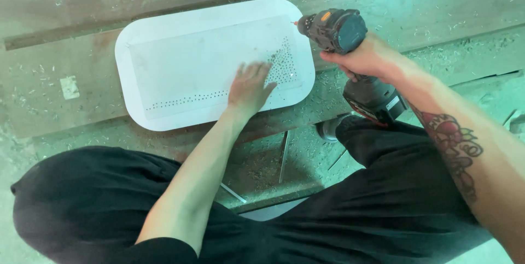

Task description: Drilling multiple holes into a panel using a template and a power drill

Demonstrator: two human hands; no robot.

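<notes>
The tray point(180, 62), white with rounded corners, lies flat on a dusty wooden board point(65, 86), with rows of small holes point(188, 99) along its near edge and a cluster at its right end. The left hand point(249, 88) presses flat on the tray, fingers slightly spread. The right hand point(367, 59) is clamped round a cordless drill point(339, 31) whose bit points at the tray's far right corner.
</notes>
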